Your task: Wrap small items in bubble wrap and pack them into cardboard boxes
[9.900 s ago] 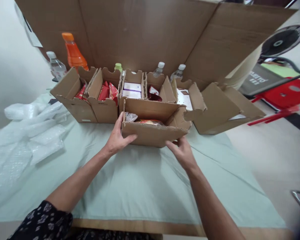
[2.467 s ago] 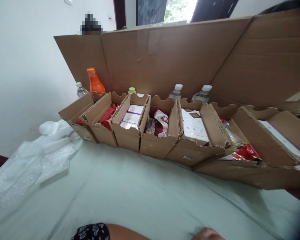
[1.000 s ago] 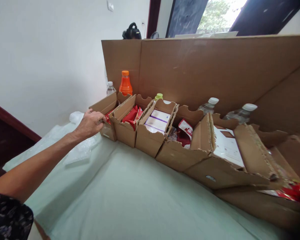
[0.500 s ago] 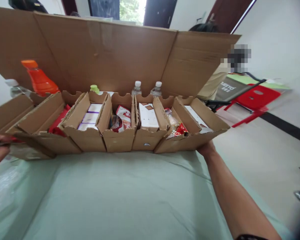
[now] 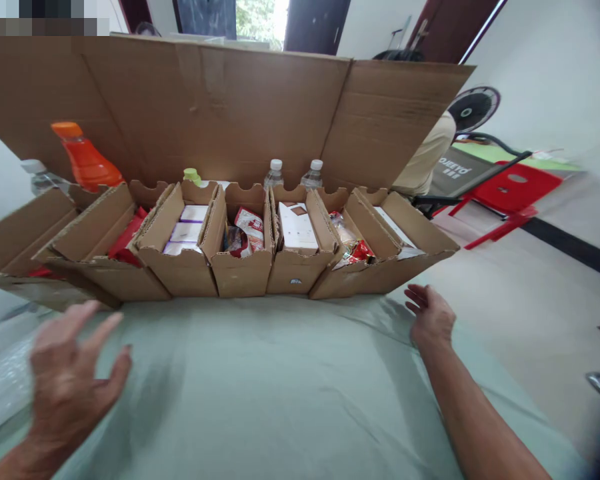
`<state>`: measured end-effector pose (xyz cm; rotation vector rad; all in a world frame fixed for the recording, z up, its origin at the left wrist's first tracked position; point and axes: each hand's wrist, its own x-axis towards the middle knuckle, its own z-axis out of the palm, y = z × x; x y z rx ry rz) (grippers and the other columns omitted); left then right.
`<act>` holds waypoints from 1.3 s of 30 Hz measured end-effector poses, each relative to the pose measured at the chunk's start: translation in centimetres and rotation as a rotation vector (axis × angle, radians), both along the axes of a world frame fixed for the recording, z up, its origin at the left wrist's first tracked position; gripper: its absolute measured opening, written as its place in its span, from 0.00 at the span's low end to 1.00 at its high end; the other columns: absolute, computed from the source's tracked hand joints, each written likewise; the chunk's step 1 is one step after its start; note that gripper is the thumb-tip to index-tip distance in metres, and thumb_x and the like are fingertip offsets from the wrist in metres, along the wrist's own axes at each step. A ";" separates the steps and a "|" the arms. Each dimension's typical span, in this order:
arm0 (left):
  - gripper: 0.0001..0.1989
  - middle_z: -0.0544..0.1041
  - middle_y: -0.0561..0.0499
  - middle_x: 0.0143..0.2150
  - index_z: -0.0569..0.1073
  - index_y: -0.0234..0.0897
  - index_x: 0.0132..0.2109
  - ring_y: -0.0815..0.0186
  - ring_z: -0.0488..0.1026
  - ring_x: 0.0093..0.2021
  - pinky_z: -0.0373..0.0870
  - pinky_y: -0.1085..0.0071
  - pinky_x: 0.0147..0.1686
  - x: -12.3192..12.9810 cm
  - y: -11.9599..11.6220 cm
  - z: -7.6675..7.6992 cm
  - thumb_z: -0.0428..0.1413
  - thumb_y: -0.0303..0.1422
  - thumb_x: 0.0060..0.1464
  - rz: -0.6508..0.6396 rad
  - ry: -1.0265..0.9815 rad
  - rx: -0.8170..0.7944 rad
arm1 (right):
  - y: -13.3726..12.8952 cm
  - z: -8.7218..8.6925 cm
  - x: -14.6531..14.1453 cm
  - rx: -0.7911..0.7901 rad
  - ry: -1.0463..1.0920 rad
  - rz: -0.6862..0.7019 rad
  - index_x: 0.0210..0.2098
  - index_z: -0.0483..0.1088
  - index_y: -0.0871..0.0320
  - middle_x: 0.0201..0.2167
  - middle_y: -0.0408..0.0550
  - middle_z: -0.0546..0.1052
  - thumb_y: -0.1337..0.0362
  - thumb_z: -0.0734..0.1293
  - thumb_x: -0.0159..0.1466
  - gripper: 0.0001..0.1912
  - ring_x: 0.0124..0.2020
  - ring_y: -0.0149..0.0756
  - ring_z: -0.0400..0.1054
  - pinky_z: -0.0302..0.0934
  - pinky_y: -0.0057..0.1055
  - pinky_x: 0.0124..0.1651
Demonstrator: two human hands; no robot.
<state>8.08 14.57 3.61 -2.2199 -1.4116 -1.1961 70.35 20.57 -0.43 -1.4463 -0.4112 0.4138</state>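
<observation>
Several open cardboard boxes [image 5: 243,277] stand side by side in a row across the cloth-covered table. In them lie white cartons with purple edges [image 5: 185,232], a red and white packet [image 5: 250,230], a white box with brown patches [image 5: 299,230], a red and gold packet [image 5: 355,250] and a red item [image 5: 130,237]. My left hand [image 5: 73,373], slightly blurred, hovers in front of the leftmost boxes with fingers spread, holding nothing. Near the right end of the row, my right hand [image 5: 433,313] is apart from the boxes, empty, its fingers stretched out.
Behind the row stand an orange bottle [image 5: 87,160], clear bottles [image 5: 274,175] and a tall cardboard panel [image 5: 220,107]. Clear plastic wrap [image 5: 5,367] lies at the left on the green tablecloth [image 5: 250,387]. A red stool [image 5: 517,187] and a seated person's sleeve [image 5: 425,157] are at right.
Both hands have let go of the ends of the box row. My left hand has come inward and nearer; my right has moved slightly away from the boxes.
</observation>
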 end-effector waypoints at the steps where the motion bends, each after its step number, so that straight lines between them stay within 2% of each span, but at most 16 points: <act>1: 0.40 0.58 0.51 0.76 0.63 0.53 0.70 0.44 0.56 0.73 0.49 0.38 0.72 2.0 -0.3 -0.8 0.63 0.25 0.53 -0.002 0.096 -0.009 | -1.1 0.1 -0.8 -0.007 -0.033 -0.043 0.30 0.73 0.56 0.32 0.44 0.78 0.53 0.71 0.51 0.13 0.34 0.36 0.75 0.63 0.29 0.30; 3: 0.34 0.64 0.42 0.72 0.66 0.45 0.67 0.46 0.61 0.71 0.57 0.41 0.70 5.6 -1.0 -1.9 0.60 0.22 0.56 -0.127 0.172 -0.071 | -3.2 0.3 -2.9 -0.026 -0.134 -0.058 0.30 0.74 0.57 0.31 0.44 0.79 0.55 0.72 0.50 0.13 0.35 0.36 0.74 0.65 0.30 0.35; 5: 0.25 0.68 0.39 0.68 0.70 0.41 0.61 0.47 0.63 0.70 0.61 0.42 0.68 9.0 -1.5 -2.6 0.57 0.21 0.58 -0.224 0.174 -0.129 | -5.1 0.5 -5.5 -0.065 -0.284 0.017 0.29 0.75 0.57 0.29 0.45 0.79 0.53 0.72 0.52 0.13 0.35 0.37 0.74 0.66 0.34 0.40; 7: 0.21 0.70 0.39 0.66 0.72 0.40 0.58 0.49 0.64 0.69 0.63 0.43 0.67 12.0 -1.7 -3.2 0.54 0.21 0.58 -0.291 0.178 -0.202 | -6.6 1.1 -8.4 -0.094 -0.427 0.193 0.29 0.75 0.57 0.29 0.46 0.79 0.52 0.71 0.55 0.14 0.34 0.38 0.74 0.67 0.36 0.42; 10: 0.23 0.68 0.37 0.68 0.72 0.39 0.59 0.46 0.63 0.69 0.65 0.43 0.65 15.8 -1.4 -4.6 0.55 0.24 0.56 -0.338 0.218 -0.332 | -7.7 3.0 -12.9 -0.081 -0.663 0.462 0.33 0.76 0.56 0.30 0.46 0.80 0.55 0.69 0.61 0.11 0.33 0.37 0.74 0.68 0.34 0.41; 12: 0.26 0.68 0.36 0.68 0.71 0.38 0.62 0.44 0.63 0.69 0.65 0.41 0.64 17.4 -1.2 -5.8 0.57 0.28 0.56 -0.348 0.244 -0.402 | -7.5 5.1 -15.6 -0.037 -0.826 0.604 0.41 0.77 0.57 0.32 0.46 0.80 0.59 0.68 0.65 0.10 0.32 0.34 0.74 0.69 0.31 0.40; 15: 0.25 0.69 0.36 0.69 0.71 0.37 0.63 0.44 0.64 0.69 0.62 0.39 0.66 18.3 -1.0 -7.1 0.57 0.32 0.59 -0.357 0.260 -0.458 | -5.9 8.5 -18.8 -0.015 -0.969 0.772 0.62 0.68 0.58 0.34 0.43 0.80 0.62 0.64 0.68 0.23 0.30 0.31 0.72 0.68 0.28 0.38; 17: 0.24 0.68 0.36 0.69 0.71 0.37 0.63 0.45 0.64 0.70 0.60 0.39 0.67 18.2 -1.0 -7.4 0.56 0.32 0.61 -0.367 0.251 -0.475 | -4.1 10.3 -20.4 -0.070 -1.035 0.801 0.70 0.57 0.59 0.33 0.42 0.80 0.63 0.63 0.69 0.31 0.28 0.31 0.71 0.67 0.28 0.37; 19: 0.23 0.69 0.36 0.69 0.72 0.37 0.62 0.45 0.64 0.69 0.60 0.39 0.67 18.0 -0.9 -7.5 0.56 0.33 0.61 -0.382 0.230 -0.491 | -2.2 11.5 -21.5 -0.187 -1.119 0.770 0.72 0.54 0.59 0.32 0.43 0.81 0.64 0.62 0.68 0.34 0.29 0.34 0.73 0.65 0.30 0.37; 21: 0.22 0.69 0.36 0.68 0.73 0.36 0.61 0.45 0.65 0.69 0.60 0.39 0.67 17.8 -0.7 -7.4 0.56 0.34 0.61 -0.396 0.207 -0.507 | -0.5 12.0 -22.4 -0.352 -1.212 0.721 0.67 0.63 0.57 0.31 0.45 0.81 0.65 0.62 0.68 0.28 0.30 0.39 0.74 0.63 0.31 0.36; 23: 0.21 0.70 0.35 0.68 0.74 0.35 0.60 0.45 0.65 0.68 0.60 0.39 0.67 17.8 -0.6 -7.3 0.56 0.34 0.61 -0.402 0.177 -0.522 | 0.6 12.1 -22.9 -0.496 -1.274 0.662 0.56 0.73 0.56 0.30 0.48 0.82 0.65 0.61 0.68 0.19 0.30 0.43 0.75 0.60 0.32 0.35; 26: 0.20 0.72 0.36 0.66 0.75 0.36 0.58 0.46 0.66 0.67 0.60 0.39 0.67 17.9 -0.4 -7.6 0.56 0.32 0.60 -0.407 0.119 -0.531 | 0.4 12.0 -23.3 -0.518 -1.293 0.587 0.46 0.76 0.56 0.30 0.50 0.82 0.66 0.60 0.69 0.14 0.31 0.44 0.76 0.59 0.31 0.34; 28: 0.19 0.73 0.36 0.65 0.76 0.36 0.57 0.46 0.67 0.66 0.62 0.40 0.67 17.9 -0.2 -8.0 0.56 0.32 0.59 -0.411 0.068 -0.520 | -1.4 11.9 -23.5 -0.413 -1.280 0.559 0.44 0.76 0.56 0.28 0.47 0.82 0.66 0.60 0.69 0.12 0.30 0.41 0.77 0.59 0.30 0.33; 31: 0.22 0.73 0.35 0.64 0.73 0.35 0.60 0.47 0.68 0.65 0.66 0.42 0.65 17.7 0.1 -8.9 0.55 0.31 0.59 -0.365 -0.068 -0.494 | -6.4 12.1 -23.5 -0.217 -1.240 0.545 0.41 0.74 0.56 0.27 0.44 0.81 0.66 0.59 0.71 0.11 0.27 0.35 0.76 0.61 0.27 0.32; 36: 0.29 0.71 0.35 0.64 0.67 0.34 0.65 0.47 0.67 0.67 0.63 0.42 0.67 16.7 0.8 -9.2 0.54 0.28 0.55 -0.282 -0.327 -0.475 | -18.1 12.2 -21.6 0.010 -1.292 0.610 0.45 0.74 0.54 0.33 0.44 0.83 0.69 0.64 0.69 0.08 0.29 0.33 0.78 0.68 0.26 0.35; 39: 0.36 0.69 0.37 0.66 0.64 0.35 0.68 0.48 0.65 0.68 0.60 0.43 0.69 16.3 0.3 -8.1 0.55 0.26 0.49 -0.322 -0.419 -0.568 | -25.1 11.1 -18.6 -0.023 -1.276 0.617 0.47 0.76 0.51 0.35 0.44 0.83 0.67 0.65 0.68 0.11 0.34 0.35 0.79 0.71 0.27 0.38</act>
